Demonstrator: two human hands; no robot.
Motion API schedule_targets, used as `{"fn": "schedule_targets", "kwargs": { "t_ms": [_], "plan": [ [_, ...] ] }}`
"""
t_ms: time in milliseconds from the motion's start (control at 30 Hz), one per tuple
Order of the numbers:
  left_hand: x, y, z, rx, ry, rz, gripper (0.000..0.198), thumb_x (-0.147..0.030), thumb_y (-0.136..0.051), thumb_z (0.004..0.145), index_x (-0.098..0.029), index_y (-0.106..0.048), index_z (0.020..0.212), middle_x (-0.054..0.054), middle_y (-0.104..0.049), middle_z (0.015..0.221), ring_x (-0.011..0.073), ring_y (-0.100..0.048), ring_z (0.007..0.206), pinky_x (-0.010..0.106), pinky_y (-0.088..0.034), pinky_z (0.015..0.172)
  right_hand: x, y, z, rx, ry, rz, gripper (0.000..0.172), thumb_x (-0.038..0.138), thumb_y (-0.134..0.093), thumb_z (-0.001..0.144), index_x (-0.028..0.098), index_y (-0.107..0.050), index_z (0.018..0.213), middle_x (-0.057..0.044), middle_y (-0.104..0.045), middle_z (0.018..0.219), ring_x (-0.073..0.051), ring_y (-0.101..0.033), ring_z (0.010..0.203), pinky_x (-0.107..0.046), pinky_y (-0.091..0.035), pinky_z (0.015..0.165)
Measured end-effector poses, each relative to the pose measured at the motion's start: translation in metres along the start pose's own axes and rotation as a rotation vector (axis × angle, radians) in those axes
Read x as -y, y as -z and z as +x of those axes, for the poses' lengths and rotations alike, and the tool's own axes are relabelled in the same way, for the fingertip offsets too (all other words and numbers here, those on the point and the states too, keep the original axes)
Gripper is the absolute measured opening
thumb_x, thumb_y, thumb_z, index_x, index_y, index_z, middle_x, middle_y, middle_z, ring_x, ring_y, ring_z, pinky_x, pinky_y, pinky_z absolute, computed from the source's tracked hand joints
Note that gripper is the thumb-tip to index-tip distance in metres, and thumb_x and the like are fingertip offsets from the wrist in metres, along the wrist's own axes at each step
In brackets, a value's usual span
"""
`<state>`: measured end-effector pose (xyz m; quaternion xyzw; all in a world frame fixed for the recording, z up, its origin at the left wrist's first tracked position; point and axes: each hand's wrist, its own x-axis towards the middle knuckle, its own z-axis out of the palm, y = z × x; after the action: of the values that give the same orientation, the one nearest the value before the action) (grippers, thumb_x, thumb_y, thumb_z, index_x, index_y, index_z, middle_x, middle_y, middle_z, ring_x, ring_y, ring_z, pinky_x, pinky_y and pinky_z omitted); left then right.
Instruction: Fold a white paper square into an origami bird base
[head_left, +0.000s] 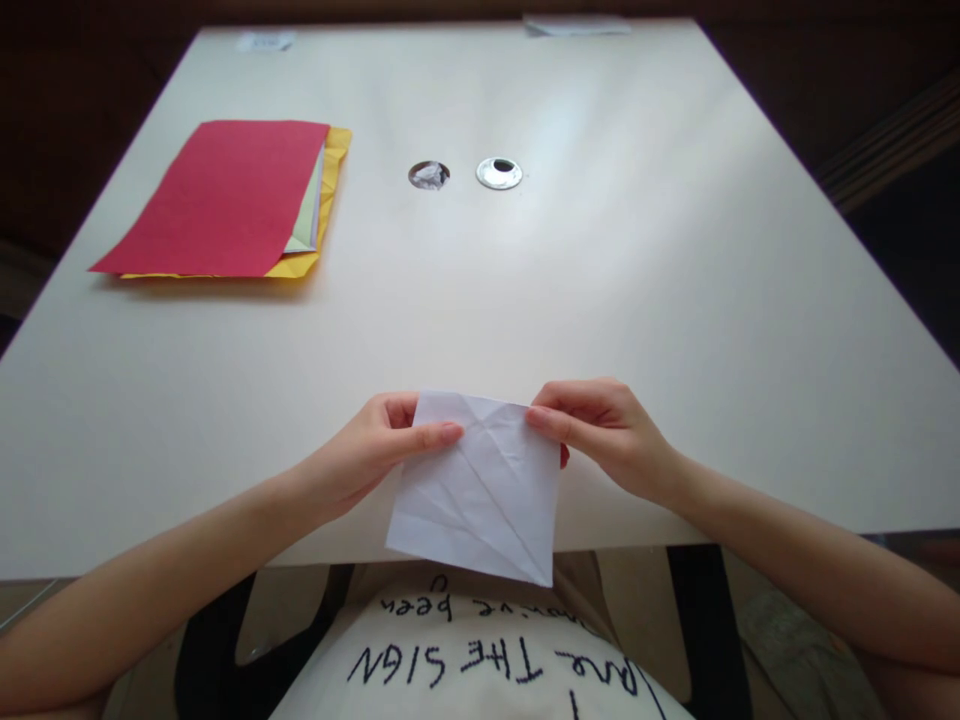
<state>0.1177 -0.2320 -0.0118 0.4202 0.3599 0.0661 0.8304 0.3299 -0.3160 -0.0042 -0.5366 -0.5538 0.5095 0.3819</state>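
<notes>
Left hand (379, 440) pinches the paper (487, 490) at left, right hand (611, 430) its far right corner, over the near edge of the desk (675, 330); hold lightly so your grip adds no stray crease.

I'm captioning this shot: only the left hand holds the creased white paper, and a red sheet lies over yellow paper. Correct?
Not only the left hand: the head view shows the right hand holding the creased white paper too. The red sheet does lie over yellow paper.

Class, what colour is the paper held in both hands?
The paper is white, best seen in the head view.
</notes>
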Motion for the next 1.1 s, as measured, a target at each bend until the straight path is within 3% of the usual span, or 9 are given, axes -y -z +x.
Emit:
{"fn": "schedule_targets", "kwargs": {
  "t_ms": [67, 200, 367, 567, 867, 1100],
  "plan": [
    [0.001, 0.001, 0.000, -0.026, -0.017, -0.016, 0.017, -0.030, -0.070, 0.073, -0.018, -0.069, 0.085, 0.001, -0.069, 0.079, 0.0122, -0.063, 0.073, 0.020, -0.050, 0.066, 0.000, 0.001, 0.000, 0.022, -0.042, 0.068, 0.030, 0.035, -0.054, 0.085, 0.015, -0.055, 0.062, 0.003, -0.048, 0.054, -0.006, -0.047, 0.049, -0.017, -0.036, 0.045],
    [0.003, 0.001, -0.002, -0.075, -0.037, 0.077, 0.017, -0.031, -0.072, 0.071, -0.018, -0.069, 0.081, 0.001, -0.069, 0.078, 0.0115, -0.062, 0.067, 0.018, -0.049, 0.058, 0.000, 0.001, 0.002, 0.206, -0.155, 0.153, 0.032, 0.035, -0.056, 0.082, 0.015, -0.048, 0.059, 0.004, -0.045, 0.056, -0.006, -0.045, 0.052, -0.018, -0.036, 0.046],
    [0.005, -0.003, -0.004, -0.056, -0.035, 0.199, 0.015, -0.032, -0.072, 0.071, -0.019, -0.069, 0.078, -0.001, -0.069, 0.076, 0.0112, -0.062, 0.066, 0.017, -0.047, 0.056, 0.000, -0.003, 0.004, 0.285, -0.141, -0.021, 0.032, 0.035, -0.053, 0.084, 0.015, -0.047, 0.060, 0.005, -0.038, 0.056, -0.005, -0.034, 0.051, -0.019, -0.024, 0.044],
    [0.003, -0.004, -0.001, -0.041, 0.030, 0.139, 0.019, -0.032, -0.071, 0.072, -0.019, -0.070, 0.085, 0.000, -0.069, 0.082, 0.0116, -0.063, 0.071, 0.018, -0.048, 0.062, 0.000, -0.003, 0.004, 0.180, -0.059, -0.107, 0.034, 0.033, -0.049, 0.087, 0.015, -0.049, 0.059, 0.005, -0.039, 0.055, -0.005, -0.035, 0.051, -0.020, -0.023, 0.045],
    [0.000, 0.005, 0.000, 0.036, 0.062, -0.080, 0.016, -0.032, -0.075, 0.067, -0.016, -0.069, 0.067, -0.001, -0.066, 0.066, 0.0071, -0.059, 0.061, 0.015, -0.044, 0.057, 0.004, 0.007, 0.005, 0.015, -0.107, 0.172, 0.029, 0.033, -0.056, 0.081, 0.016, -0.053, 0.058, 0.004, -0.040, 0.054, -0.006, -0.035, 0.049, -0.021, -0.019, 0.041],
    [-0.004, 0.006, 0.004, -0.120, -0.025, -0.056, 0.029, -0.034, -0.078, 0.061, -0.014, -0.059, 0.056, -0.005, -0.057, 0.053, 0.0036, -0.050, 0.048, 0.012, -0.035, 0.045, 0.000, 0.008, 0.009, -0.005, -0.100, 0.176, 0.032, 0.033, -0.056, 0.081, 0.015, -0.050, 0.055, 0.004, -0.036, 0.053, -0.005, -0.032, 0.049, -0.021, -0.019, 0.042]
  ]
}}
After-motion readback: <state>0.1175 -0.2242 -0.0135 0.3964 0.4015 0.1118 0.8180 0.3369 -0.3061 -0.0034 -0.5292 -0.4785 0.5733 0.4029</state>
